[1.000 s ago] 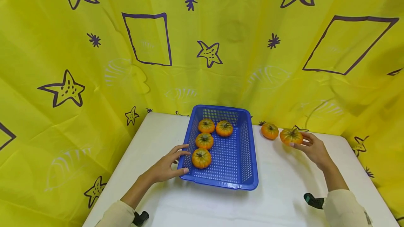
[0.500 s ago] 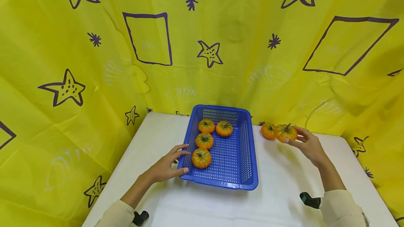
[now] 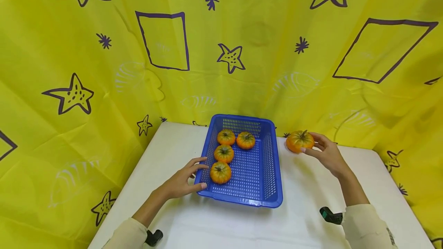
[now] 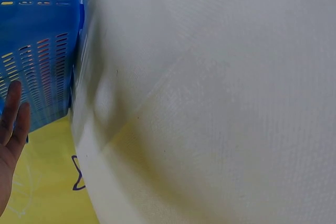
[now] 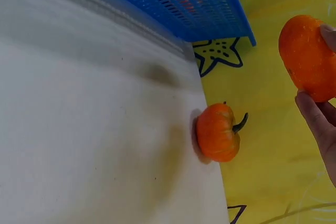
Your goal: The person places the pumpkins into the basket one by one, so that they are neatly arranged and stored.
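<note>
My right hand (image 3: pixel 328 154) pinches a small pumpkin (image 5: pixel 307 59) above the worktop (image 3: pixel 301 191), near its far edge. My left hand (image 3: pixel 183 181), fingers apart, is at the blue plastic basket's (image 3: pixel 242 199) near-left corner.

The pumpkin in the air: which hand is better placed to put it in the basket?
Probably the right hand: it grips that pumpkin above the table, right of the basket. The left hand is across at the basket's left edge, holding no pumpkin.

A yellow star-printed curtain (image 3: pixel 263 33) hangs behind the white table (image 3: pixel 221 226).
</note>
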Demonstrator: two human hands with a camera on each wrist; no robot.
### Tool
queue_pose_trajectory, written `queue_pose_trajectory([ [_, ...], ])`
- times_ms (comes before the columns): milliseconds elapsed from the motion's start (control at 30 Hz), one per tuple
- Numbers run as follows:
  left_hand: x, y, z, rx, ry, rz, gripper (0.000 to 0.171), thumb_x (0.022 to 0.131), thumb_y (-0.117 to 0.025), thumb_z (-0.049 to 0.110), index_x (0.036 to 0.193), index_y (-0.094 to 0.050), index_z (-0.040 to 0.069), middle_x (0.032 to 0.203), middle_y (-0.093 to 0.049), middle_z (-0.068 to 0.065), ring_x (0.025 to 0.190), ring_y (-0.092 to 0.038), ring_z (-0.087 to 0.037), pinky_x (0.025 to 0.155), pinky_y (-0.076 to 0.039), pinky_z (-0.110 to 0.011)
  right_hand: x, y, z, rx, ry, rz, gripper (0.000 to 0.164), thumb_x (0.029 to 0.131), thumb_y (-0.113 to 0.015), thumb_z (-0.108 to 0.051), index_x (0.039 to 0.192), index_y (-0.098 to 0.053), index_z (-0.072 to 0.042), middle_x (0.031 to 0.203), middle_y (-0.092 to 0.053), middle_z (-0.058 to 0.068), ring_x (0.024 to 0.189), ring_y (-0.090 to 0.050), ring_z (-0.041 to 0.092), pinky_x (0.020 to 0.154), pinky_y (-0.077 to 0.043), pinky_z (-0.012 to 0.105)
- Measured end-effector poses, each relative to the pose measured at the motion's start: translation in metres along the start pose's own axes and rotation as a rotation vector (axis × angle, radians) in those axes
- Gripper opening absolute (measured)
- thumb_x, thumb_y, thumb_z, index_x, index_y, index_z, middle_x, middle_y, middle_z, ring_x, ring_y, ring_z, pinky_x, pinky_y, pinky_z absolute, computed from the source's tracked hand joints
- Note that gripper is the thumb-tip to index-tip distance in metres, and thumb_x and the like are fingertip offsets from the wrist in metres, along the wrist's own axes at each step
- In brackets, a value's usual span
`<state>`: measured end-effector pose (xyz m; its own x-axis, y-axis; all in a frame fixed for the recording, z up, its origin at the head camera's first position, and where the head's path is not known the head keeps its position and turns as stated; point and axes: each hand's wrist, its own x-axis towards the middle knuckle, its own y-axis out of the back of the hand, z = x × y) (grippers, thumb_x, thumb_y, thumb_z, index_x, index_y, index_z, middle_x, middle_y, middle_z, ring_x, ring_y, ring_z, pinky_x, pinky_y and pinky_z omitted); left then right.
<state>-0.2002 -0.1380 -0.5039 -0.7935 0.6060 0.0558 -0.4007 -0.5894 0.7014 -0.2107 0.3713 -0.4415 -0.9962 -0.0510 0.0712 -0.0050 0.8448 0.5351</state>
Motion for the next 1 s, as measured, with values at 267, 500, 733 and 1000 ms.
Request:
queue_pose_trajectory([
  [267,0.000,0.000,0.001,-0.011,0.006,0.001,0.059,0.092,-0.069,0.042,0.143,-0.053,0.015,0.163,-0.029,-0.001,0.138,-0.047,-0.031,0.097,-0.056,-0.044,0.013,-0.013,-0.020,0.003,0.000,-0.026,0.073,0.095,-0.071,-0.024,0.152,-0.034,0.002,0.152,-0.040,0.031,0.135,-0.043,0.053,0.086,-0.049,0.009],
  [500,0.000,0.000,0.001,-0.012,0.023,0.001,0.060,0.092,-0.070,0.042,0.143,-0.053,0.016,0.163,-0.028,0.000,0.138,-0.047,-0.030,0.097,-0.056,-0.045,0.022,-0.026,-0.033,0.051,0.041,-0.040,0.069,0.095,-0.070,-0.021,0.152,-0.037,0.000,0.150,-0.043,0.029,0.136,-0.044,0.051,0.086,-0.047,0.007],
  [733,0.000,0.000,0.002,-0.014,0.028,-0.001,0.059,0.092,-0.070,0.040,0.144,-0.053,0.016,0.163,-0.028,0.001,0.136,-0.049,-0.029,0.097,-0.056,-0.043,0.029,-0.042,-0.042,0.121,0.066,-0.120,0.065,0.094,-0.070,-0.016,0.148,-0.039,0.003,0.147,-0.045,0.028,0.134,-0.046,0.049,0.087,-0.052,0.013],
  [1000,-0.001,0.001,0.004,-0.011,0.031,-0.002,0.058,0.092,-0.070,0.037,0.143,-0.053,0.016,0.163,-0.028,0.000,0.136,-0.049,-0.029,0.097,-0.056,-0.043,0.036,-0.060,-0.052,0.108,0.088,-0.142,0.064,0.091,-0.074,-0.016,0.144,-0.043,0.003,0.142,-0.050,0.027,0.132,-0.048,0.048,0.094,-0.054,0.022],
])
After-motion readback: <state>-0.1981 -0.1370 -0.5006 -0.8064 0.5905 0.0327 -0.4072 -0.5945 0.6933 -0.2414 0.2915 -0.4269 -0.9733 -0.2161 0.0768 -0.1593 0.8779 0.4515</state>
